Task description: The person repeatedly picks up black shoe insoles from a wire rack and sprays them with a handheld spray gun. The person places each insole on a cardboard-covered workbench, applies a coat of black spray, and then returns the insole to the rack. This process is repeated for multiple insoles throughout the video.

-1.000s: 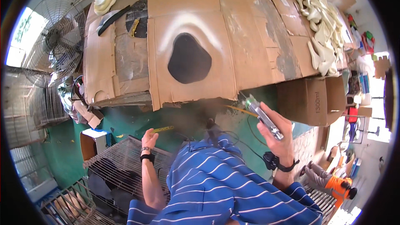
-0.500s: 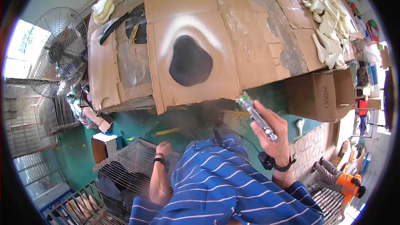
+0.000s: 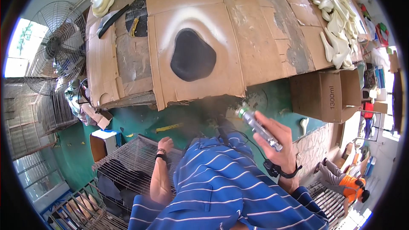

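My right hand [image 3: 277,142] is raised in front of me and grips a slim metallic spray can [image 3: 259,127], its green nozzle end pointing up toward the table. On the cardboard-covered table [image 3: 264,34] lies a black saddle-shaped piece [image 3: 192,55] ringed by a pale spray halo. My left hand [image 3: 165,145] hangs low at my side with its fingers curled, over a wire cage [image 3: 128,166], and holds nothing that I can see. A dark strap sits on each wrist.
Several cream moulded pieces [image 3: 336,21] are piled at the table's far right. A cardboard box [image 3: 328,96] stands under that end. A large standing fan [image 3: 55,47] is at the left. A person in orange [image 3: 345,183] crouches at lower right. The floor [image 3: 140,123] is green.
My right hand has tilted the can and drawn it slightly lower and nearer. My left hand has dropped from near the table edge to my side above the cage.
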Action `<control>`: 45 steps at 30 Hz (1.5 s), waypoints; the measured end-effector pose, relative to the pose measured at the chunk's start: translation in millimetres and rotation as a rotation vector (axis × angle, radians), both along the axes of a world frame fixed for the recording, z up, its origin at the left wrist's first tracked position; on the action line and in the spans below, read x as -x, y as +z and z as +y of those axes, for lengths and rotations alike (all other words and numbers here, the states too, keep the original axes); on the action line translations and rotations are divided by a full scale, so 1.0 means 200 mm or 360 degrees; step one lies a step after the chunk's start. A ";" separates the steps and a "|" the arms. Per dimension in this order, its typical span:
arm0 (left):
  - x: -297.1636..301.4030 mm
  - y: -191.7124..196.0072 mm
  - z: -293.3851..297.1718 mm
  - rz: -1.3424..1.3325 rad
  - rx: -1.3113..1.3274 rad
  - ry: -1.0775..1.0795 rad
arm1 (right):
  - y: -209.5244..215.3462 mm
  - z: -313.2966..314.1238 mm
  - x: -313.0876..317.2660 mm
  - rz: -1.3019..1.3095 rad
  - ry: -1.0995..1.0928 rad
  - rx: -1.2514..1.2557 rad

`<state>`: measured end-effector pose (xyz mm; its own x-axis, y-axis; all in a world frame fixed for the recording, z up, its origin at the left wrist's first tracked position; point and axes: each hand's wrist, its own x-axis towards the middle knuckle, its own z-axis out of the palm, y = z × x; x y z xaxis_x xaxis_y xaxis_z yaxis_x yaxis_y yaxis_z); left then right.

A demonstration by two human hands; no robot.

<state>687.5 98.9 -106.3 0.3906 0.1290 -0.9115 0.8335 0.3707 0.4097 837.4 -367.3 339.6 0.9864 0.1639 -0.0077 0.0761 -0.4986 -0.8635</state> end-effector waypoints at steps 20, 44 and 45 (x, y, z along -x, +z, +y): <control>-0.25 0.03 -0.12 -0.0067 -0.0618 -0.0738 | 0.01 -0.15 0.05 0.0090 -0.0137 0.0086; -1.70 0.41 -0.85 -0.0823 -0.2168 -0.0794 | -0.05 -0.43 0.06 0.0224 -0.0350 0.0056; -1.71 0.43 -0.87 -0.0855 -0.2178 -0.0774 | -0.06 -0.44 0.06 0.0261 -0.0337 0.0017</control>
<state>1029.3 -74.3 -20.2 0.8723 0.4865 0.0495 0.4069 -0.7781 0.4786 826.3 -454.6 327.9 0.9841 -0.0472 -0.1711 -0.1717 -0.4977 -0.8502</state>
